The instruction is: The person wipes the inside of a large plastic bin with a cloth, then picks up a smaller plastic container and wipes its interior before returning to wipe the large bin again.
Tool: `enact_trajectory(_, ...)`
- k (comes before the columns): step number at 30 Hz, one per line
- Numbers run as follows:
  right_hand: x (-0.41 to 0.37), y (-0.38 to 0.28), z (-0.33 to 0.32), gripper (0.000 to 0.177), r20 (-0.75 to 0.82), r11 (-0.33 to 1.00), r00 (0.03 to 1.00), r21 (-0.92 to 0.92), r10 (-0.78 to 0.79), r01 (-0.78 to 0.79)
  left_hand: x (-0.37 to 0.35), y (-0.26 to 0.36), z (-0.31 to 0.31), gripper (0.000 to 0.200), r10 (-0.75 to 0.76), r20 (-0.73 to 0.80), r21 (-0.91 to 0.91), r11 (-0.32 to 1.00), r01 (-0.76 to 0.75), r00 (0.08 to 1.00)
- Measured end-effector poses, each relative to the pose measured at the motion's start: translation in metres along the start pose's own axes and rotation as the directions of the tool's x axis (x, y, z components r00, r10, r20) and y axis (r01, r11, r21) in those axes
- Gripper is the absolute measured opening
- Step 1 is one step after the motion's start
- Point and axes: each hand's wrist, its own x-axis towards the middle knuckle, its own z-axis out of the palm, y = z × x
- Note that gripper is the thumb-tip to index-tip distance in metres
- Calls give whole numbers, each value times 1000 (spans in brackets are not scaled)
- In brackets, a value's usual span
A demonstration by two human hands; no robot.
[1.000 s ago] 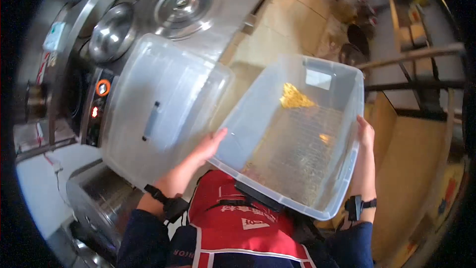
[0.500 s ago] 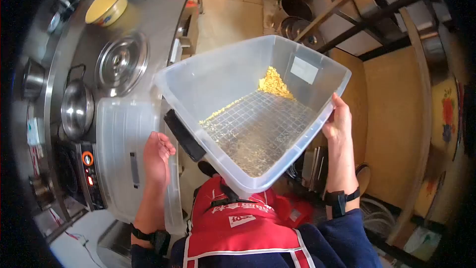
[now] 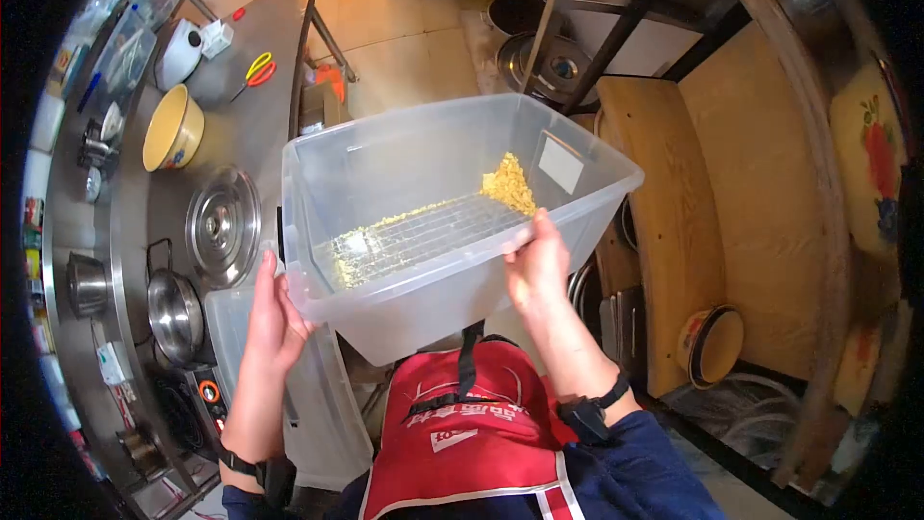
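A clear plastic storage box (image 3: 414, 303) hangs in front of my red apron, tilted so that its inside faces me. Yellow flaky crumbs (image 3: 508, 185) are heaped in its far right corner, and a thin line of them runs along the bottom edge. My right hand (image 3: 539, 270) grips the near rim, thumb on top. At the near left corner my left hand (image 3: 274, 323) is pressed to the box, its fingers along the outer side and partly hidden. Below that hand lies a translucent plastic lid (image 3: 322, 409).
On the steel counter at left are a round pot lid (image 3: 223, 228), a yellow bowl (image 3: 173, 130), scissors (image 3: 256, 72) and a steel pan (image 3: 175, 316). An induction cooker (image 3: 188, 404) sits nearer. A wooden shelf (image 3: 664, 231) with an enamel bowl (image 3: 714, 347) stands at right.
The box has turned and come down to the left. My left hand, apart from it before, now holds its corner. My right hand has shifted left along with the rim. The view has swung too.
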Motion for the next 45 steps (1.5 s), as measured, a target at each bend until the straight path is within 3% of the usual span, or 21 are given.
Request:
enact_trajectory(2,26,9,-23,19,-39,998,999,-52,17,-19,23,4,28,52,9,-32,73,997,-7,999)
enact_trajectory(6,40,-9,-2,21,-58,996,996,-59,70,-73,75,39,40,17,-27,-202,353,930,99,979)
enact_trajectory(8,52,-21,8,23,-47,993,994,-63,99,-101,100,56,57,12,7,-169,317,947,47,986)
enact_trajectory(12,75,-36,-13,31,-135,919,923,-119,360,-376,149,71,96,12,-22,-75,353,935,47,997)
enact_trajectory(15,112,-79,-28,48,-136,759,825,-333,549,-560,198,101,144,12,-83,3,397,915,75,997)
enact_trajectory(16,97,-68,-69,48,-183,737,885,-497,428,-459,187,79,132,12,-101,65,459,886,60,993)
enact_trajectory(17,118,-68,-109,43,-170,599,973,-767,154,-229,192,83,139,12,-139,107,494,867,69,985)
enact_trajectory(19,165,-76,-184,31,-225,508,953,-856,-203,-94,199,89,146,12,-127,107,548,835,48,986)
enact_trajectory(20,179,-91,-191,31,28,263,895,-951,-446,161,205,96,150,12,-112,109,602,798,24,988)
enact_trajectory(22,201,-125,-177,36,-32,141,921,-990,-389,25,215,123,160,13,-146,105,603,796,54,984)
enact_trajectory(24,226,-84,-249,47,-184,56,943,-983,-278,-176,196,107,173,16,-109,48,707,706,43,993)
enact_trajectory(25,259,-51,-303,47,-202,71,946,-979,-254,-190,195,100,185,18,-123,40,737,674,54,992)
enact_trajectory(27,316,15,-406,55,-284,425,940,-839,189,-339,190,82,209,23,-95,-17,783,618,73,995)
enact_trajectory(31,310,-39,-305,55,-189,487,929,-808,319,-332,197,80,225,29,-36,-122,846,519,123,992)
enact_trajectory(34,325,-22,-319,55,-177,648,896,-635,408,-420,205,66,249,36,65,-234,869,462,179,970)
enact_trajectory(36,345,27,-356,54,221,407,950,-906,221,115,211,64,258,42,57,-188,907,393,151,980)
enact_trajectory(37,339,33,-372,54,239,392,941,-910,239,131,193,52,245,48,44,-193,902,400,159,980)
enact_trajectory(39,336,41,-378,50,422,374,906,-834,-43,406,195,44,269,52,72,-190,909,390,148,979)
enact_trajectory(40,326,40,-378,50,418,382,908,-833,-41,400,192,42,281,56,98,-183,913,385,133,978)
enact_trajectory(42,313,39,-382,47,44,510,990,-860,130,-28,188,40,294,57,26,-174,940,301,158,984)
enact_trajectory(45,298,30,-384,45,-89,510,954,-829,285,-230,208,42,308,70,27,-84,985,154,79,996)
